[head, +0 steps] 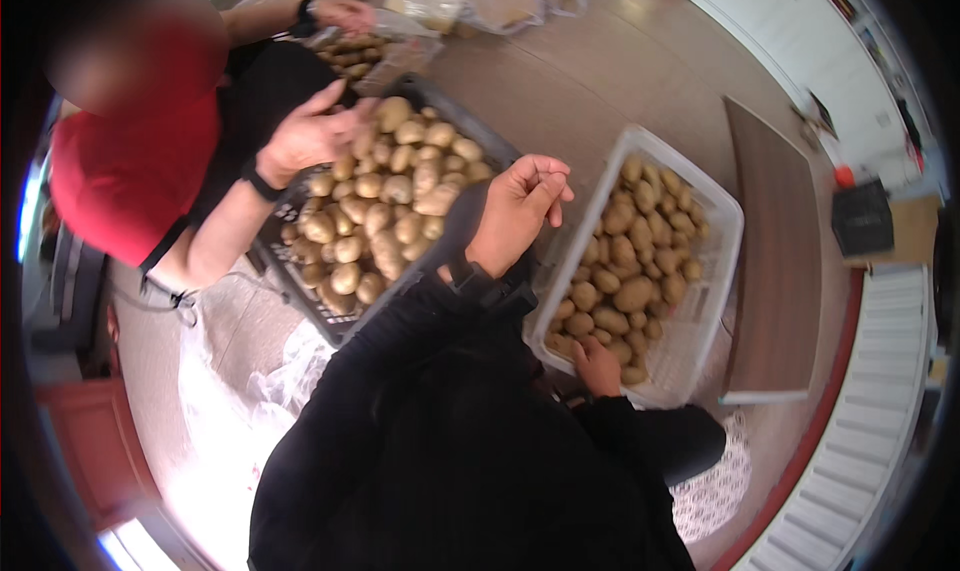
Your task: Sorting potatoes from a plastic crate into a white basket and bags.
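My left hand (521, 212) hovers between two crates of potatoes, fingers loosely curled and thumb against them; nothing shows in it. To its right stands a white plastic crate (724, 203) filled with potatoes (634, 293). My right hand (600, 368) reaches into this crate's near end and touches the potatoes there. Its fingertips are partly hidden, so a grip on one cannot be made out. On the left, a black plastic crate (495, 137) holds more potatoes (379, 218), larger ones among them.
A co-worker in a red shirt (112, 188) sits at the left, one hand (311, 132) over the black crate. Bags of potatoes (499, 1) lie at the back. Clear plastic sheeting (225, 421) covers floor at lower left. A brown wooden board (776, 271) lies right of the white crate.
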Motion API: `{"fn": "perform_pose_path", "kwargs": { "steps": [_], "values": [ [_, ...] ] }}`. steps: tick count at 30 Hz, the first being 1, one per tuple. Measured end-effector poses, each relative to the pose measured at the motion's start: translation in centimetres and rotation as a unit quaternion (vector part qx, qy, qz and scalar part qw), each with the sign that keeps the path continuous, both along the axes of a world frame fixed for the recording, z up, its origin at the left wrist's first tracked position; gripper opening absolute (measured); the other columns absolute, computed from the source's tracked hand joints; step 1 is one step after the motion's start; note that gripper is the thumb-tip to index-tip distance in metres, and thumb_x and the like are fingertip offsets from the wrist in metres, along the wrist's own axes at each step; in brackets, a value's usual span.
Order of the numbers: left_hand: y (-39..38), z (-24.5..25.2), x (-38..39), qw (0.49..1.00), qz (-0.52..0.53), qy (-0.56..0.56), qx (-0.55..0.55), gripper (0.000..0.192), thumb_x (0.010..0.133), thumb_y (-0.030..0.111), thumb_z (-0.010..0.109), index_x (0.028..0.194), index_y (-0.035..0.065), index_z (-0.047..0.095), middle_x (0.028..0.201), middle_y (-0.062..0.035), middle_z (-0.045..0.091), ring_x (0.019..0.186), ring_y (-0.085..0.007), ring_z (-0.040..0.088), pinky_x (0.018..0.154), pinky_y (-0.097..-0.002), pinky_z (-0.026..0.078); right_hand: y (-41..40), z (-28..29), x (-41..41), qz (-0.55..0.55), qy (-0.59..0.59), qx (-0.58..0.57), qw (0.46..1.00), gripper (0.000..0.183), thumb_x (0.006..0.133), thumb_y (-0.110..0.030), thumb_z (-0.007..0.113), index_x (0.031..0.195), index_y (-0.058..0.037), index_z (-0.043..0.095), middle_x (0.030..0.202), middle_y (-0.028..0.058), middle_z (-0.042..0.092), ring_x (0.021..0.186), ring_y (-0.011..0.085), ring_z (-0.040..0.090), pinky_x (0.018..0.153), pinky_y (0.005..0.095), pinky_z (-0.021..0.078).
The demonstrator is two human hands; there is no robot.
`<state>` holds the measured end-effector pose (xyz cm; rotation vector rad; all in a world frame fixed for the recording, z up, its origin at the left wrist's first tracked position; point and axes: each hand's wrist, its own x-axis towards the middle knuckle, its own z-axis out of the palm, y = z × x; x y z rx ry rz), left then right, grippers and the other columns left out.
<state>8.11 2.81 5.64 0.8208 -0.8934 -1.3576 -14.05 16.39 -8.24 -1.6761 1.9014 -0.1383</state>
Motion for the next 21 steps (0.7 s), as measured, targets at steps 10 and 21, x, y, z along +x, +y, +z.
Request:
{"fn": "perform_pose_path", "kwargs": {
  "steps": [10, 21],
  "values": [
    [0.0, -4.9, -7.1, 0.970, -0.124, -0.026, 0.207, 0.012, 0.087, 0.017, 0.050, 0.085, 0.0047, 0.052, 0.051, 0.0038, 0.039, 0.039, -0.0041, 0.033, 0.038, -0.0199, 0.028, -0.6, 1.1, 0.9, -0.032, 0.010, 0.016, 0.999, 0.031, 0.079, -0.035, 0.049, 0.087, -0.0076, 0.061, 0.080, 0.0183, 0.061, 0.076, 0.0337, 0.058, 0.066, 0.0434, 0.0453],
    [0.3, -5.1, -6.9, 0.958, -0.159, 0.010, 0.239, 0.022, 0.090, 0.024, 0.045, 0.085, 0.0033, 0.047, 0.048, 0.0055, 0.031, 0.036, -0.0039, 0.028, 0.039, -0.0208, 0.029, -5.4, 0.2, -4.9, -0.128, -0.173, -0.076, 0.974, 0.025, 0.073, -0.022, 0.060, 0.089, -0.0022, 0.059, 0.077, 0.0170, 0.060, 0.073, 0.0327, 0.059, 0.064, 0.0360, 0.0469]
  ]
}}
